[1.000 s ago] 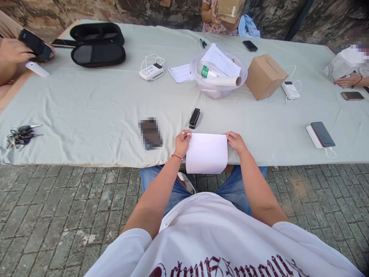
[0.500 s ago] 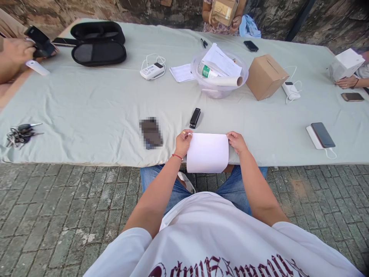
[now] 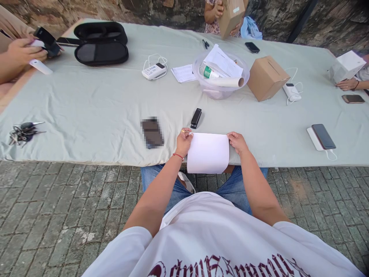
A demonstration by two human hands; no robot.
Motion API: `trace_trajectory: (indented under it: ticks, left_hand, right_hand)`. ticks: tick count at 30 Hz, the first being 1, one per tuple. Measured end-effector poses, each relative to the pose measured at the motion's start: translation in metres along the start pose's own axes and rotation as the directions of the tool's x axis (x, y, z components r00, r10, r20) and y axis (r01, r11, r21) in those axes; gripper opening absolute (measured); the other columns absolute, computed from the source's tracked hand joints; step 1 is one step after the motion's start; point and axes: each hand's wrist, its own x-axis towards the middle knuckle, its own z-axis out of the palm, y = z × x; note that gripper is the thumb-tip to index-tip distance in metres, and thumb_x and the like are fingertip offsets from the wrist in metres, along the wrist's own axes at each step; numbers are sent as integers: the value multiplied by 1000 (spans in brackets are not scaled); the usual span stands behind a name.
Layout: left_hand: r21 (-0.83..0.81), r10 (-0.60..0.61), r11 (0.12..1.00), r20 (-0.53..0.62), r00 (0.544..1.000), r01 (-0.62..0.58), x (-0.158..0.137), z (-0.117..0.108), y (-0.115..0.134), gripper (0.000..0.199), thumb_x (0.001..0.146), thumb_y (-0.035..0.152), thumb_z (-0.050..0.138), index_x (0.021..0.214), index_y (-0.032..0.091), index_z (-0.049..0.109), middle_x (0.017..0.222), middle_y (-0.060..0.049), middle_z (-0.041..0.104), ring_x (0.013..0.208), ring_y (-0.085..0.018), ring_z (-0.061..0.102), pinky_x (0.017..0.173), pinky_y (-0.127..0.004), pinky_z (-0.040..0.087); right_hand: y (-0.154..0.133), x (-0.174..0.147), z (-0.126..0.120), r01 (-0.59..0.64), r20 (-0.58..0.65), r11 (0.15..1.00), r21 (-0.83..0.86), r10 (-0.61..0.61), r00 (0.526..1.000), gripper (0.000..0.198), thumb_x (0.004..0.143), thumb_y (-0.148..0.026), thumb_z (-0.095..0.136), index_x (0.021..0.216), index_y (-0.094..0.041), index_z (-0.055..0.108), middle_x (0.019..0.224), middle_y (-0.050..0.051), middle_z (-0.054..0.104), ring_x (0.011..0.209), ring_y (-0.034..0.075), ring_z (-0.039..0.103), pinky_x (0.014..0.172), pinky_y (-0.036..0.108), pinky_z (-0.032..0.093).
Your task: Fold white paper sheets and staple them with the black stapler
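Observation:
My left hand (image 3: 183,141) pinches the far left corner of white paper (image 3: 208,153). At the far right corner, my right hand (image 3: 237,142) grips the same paper between thumb and fingers. The paper looks blank on top and its near part curves down over the table's front edge, above my lap. Whether it is one sheet or more I cannot tell. Just beyond my left hand lies a black stapler (image 3: 196,118), apart from the paper. A dark, pixelated flat object (image 3: 152,132) lies to the left of that hand.
On the cloth-covered table (image 3: 95,115) stand a plastic basin (image 3: 220,90) of papers and a roll, a cardboard box (image 3: 268,79), and a black case (image 3: 100,52). Keys (image 3: 25,132) lie left, a phone on a power bank (image 3: 323,136) right. Other people's hands hold things around the edges.
My hands keep the paper almost where it was. Across the table, a person has turned and lowered a cardboard box. The view has shifted slightly.

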Motion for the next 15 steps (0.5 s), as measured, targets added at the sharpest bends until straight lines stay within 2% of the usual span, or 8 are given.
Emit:
trace_trajectory:
  ticks: [4, 6, 8, 12, 13, 15]
  left_hand:
    - [-21, -39, 999, 2, 999, 39, 0, 1, 3, 28, 80, 23, 63, 104, 23, 48, 58, 9, 45, 48, -10, 40, 52, -22, 33]
    - [-39, -75, 996, -13, 997, 74, 1, 2, 6, 25, 77, 23, 65, 98, 22, 50, 59, 9, 48, 49, -10, 42, 53, -22, 35]
    - [-49, -173, 984, -22, 985, 171, 5, 3, 10, 22, 73, 23, 69, 89, 20, 54, 62, 6, 53, 51, -9, 47, 53, -23, 37]
    - [43, -466, 884, -7, 885, 466, 19, 2, 18, 23, 62, 21, 77, 78, 17, 61, 62, 2, 60, 54, -12, 54, 53, -25, 43]
    - [76, -502, 862, -7, 865, 501, 23, 2, 19, 23, 60, 20, 79, 75, 16, 62, 61, 1, 60, 54, -13, 56, 53, -26, 44]
    - [133, -512, 851, -9, 859, 508, 31, 2, 22, 25, 56, 21, 82, 69, 16, 62, 59, -1, 61, 55, -16, 59, 53, -29, 46]
  right_hand:
    - [4, 2, 2, 27, 14, 998, -48, -26, 1000, 23, 72, -42, 67, 78, -20, 64, 73, -1, 58, 62, 11, 45, 60, 26, 39]
    - [6, 3, 3, 37, 4, 999, -36, -37, 999, 23, 71, -42, 67, 77, -20, 65, 74, -1, 59, 65, 12, 48, 63, 27, 40]
    - [8, 2, 5, 47, -23, 999, -23, -47, 999, 23, 71, -42, 66, 76, -20, 64, 73, -1, 60, 66, 13, 50, 63, 27, 41]
    - [9, 2, 8, 50, -81, 998, -34, -53, 995, 23, 70, -43, 63, 75, -20, 63, 72, 0, 62, 64, 14, 50, 61, 27, 40]
    - [9, 2, 9, 46, -92, 998, -32, -49, 995, 24, 70, -43, 63, 75, -20, 63, 72, 0, 62, 64, 14, 50, 61, 27, 40]
    - [7, 3, 10, 34, -102, 999, -28, -37, 994, 23, 70, -43, 62, 75, -20, 63, 72, 0, 62, 63, 14, 50, 60, 27, 40]
